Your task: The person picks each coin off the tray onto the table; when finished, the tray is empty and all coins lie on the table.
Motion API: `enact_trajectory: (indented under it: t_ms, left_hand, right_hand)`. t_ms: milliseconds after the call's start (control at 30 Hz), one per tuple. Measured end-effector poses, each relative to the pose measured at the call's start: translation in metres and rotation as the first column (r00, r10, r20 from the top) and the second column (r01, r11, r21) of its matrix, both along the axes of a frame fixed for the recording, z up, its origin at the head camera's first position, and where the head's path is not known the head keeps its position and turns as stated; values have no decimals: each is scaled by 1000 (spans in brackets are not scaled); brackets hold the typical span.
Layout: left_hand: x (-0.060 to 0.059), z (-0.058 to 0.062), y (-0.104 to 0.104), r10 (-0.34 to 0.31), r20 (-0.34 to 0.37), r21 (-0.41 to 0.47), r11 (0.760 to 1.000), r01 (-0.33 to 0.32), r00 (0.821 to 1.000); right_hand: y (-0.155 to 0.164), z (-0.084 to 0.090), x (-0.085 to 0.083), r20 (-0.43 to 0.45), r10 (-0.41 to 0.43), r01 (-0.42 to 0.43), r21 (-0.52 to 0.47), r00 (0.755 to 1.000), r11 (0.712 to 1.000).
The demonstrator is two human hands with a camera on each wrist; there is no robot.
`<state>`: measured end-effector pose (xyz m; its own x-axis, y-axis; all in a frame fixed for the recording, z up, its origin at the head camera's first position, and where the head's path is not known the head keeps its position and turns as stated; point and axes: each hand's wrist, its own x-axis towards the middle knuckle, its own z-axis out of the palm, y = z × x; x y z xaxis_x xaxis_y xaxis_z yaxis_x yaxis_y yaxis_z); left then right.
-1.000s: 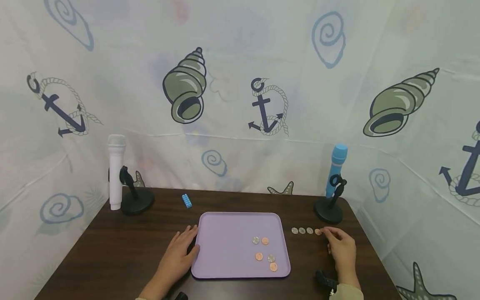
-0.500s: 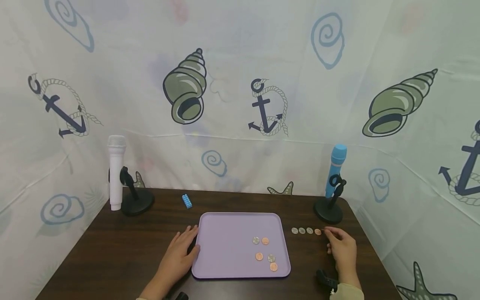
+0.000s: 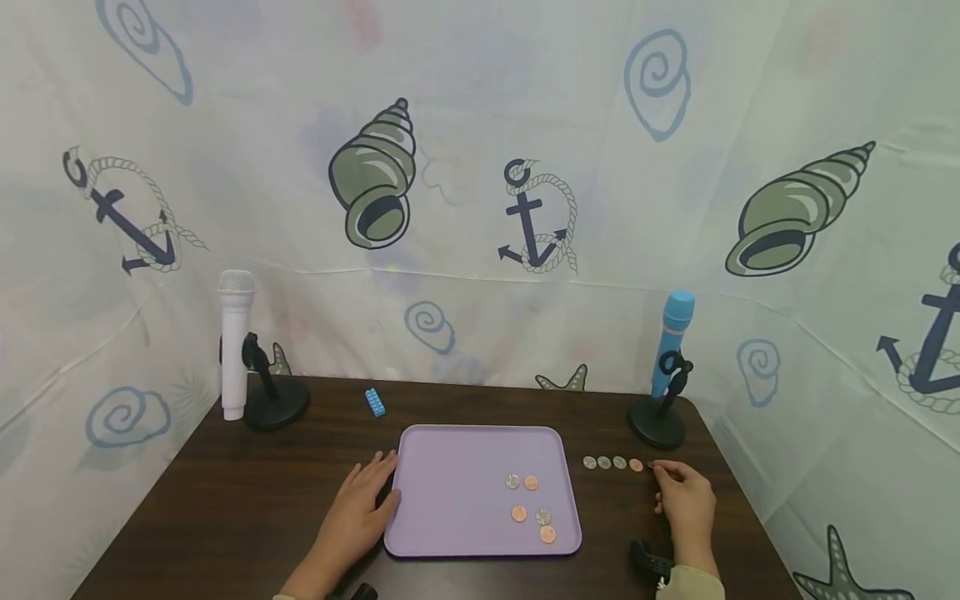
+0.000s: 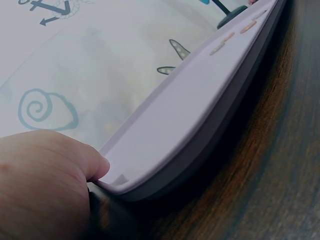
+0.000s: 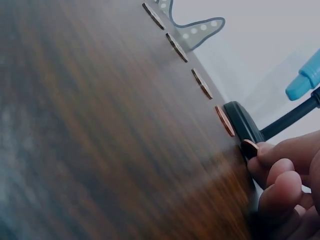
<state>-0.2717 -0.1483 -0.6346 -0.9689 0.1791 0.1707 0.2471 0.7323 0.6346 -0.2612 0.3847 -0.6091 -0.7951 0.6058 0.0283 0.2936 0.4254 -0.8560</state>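
Observation:
In the head view, my right hand [image 3: 684, 498] is at the right end of a row of coins on the table. Thumb and finger pinch a coin [image 5: 249, 148], dark-faced with a copper edge, in the right wrist view. Three silver coins [image 3: 604, 462] and one copper coin [image 3: 636, 465] form the row. My left hand [image 3: 360, 504] lies at the left side of a lilac tray [image 3: 450, 475], fingers extended, its thumb [image 4: 97, 165] resting on the rim. Several silver and copper coins [image 3: 519, 514] lie in the tray's right half.
Behind the row, a blue microphone [image 3: 677, 321] stands in a black holder [image 3: 657, 421]. A white microphone [image 3: 235, 350] with another black stand [image 3: 276, 404] is at the back left. A small blue toy brick [image 3: 375, 402] lies behind the tray on the dark table [image 3: 225, 492].
My right hand has shifted slightly toward me and right, away from the copper coin in the row. The left hand and tray stay put.

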Motion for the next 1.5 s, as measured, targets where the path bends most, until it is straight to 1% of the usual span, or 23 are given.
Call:
enact_trajectory:
  t_ms: [167,300,633,733,800,900,967,1067,1167,1233,1300,1333,1367,1400,1433,1467,1500]
  left_hand:
    - [1,2,1,5,-8,-2,1000,-5,1000]
    - [1,3,1,5,-17,-2,1000,-5,1000]
    - [3,5,1,4,-24,-6,1000,-4,1000]
    - [3,5,0,-1,-23,-7,1000,1,1000]
    - [3,5,0,-2,-23,-6,1000,2,1000]
    - [3,4,0,-1,-26,-1,1000,1,1000]
    - [2,4,0,1,-18,0,1000,-1,1000]
    - [2,3,0,3,-8,0,1000,-3,1000]
    - [2,2,0,3,1,5,1000,-3,1000]
    - [1,2,0,0,-6,11,1000,0,1000]
    - [1,1,0,2,-11,13,1000,-2,1000]
    - [0,0,0,4,-16,7,1000,-4,1000]
    - [0,0,0,5,-19,5,1000,-5,1000]
    - [0,0,0,5,-27,6,1000,-5,1000]
    - [1,0,0,4,-31,4,1000,-4,1000]
    - [1,0,-1,5,-30,2,1000,-5,1000]
    - [2,0,-2,4,-35,6,1000,-3,999]
  right_hand:
    - [1,1,1,56,8,-9,26,998,1000]
    - [1,2,-1,65,15,-17,24,998,1000]
    - [-2,3,1,21,15,-15,-4,1000,1000]
    - [-1,3,1,-10,6,-7,-59,1000,998]
    - [1,2,1,-60,-7,-1,-130,998,992]
    - [2,1,1,-150,-52,12,-256,987,967]
    - [3,0,2,-190,-86,22,-317,978,948]
    - [2,-1,3,-191,-100,27,-354,976,935]
    - [-1,1,3,-182,-77,6,-362,980,932]
    - [-5,7,3,-194,-61,-14,-363,979,932]
    - [-10,15,3,-208,-13,-57,-328,978,943]
    - [-13,20,3,-198,34,-91,-285,980,954]
    - [-17,26,3,-176,106,-144,-221,979,965]
    - [-23,32,4,-144,192,-214,-156,971,964]
    - [-29,39,5,-96,295,-304,-91,951,948]
    - [-37,46,6,-37,411,-412,-27,911,911]
    - [-46,54,8,33,522,-523,22,852,852]
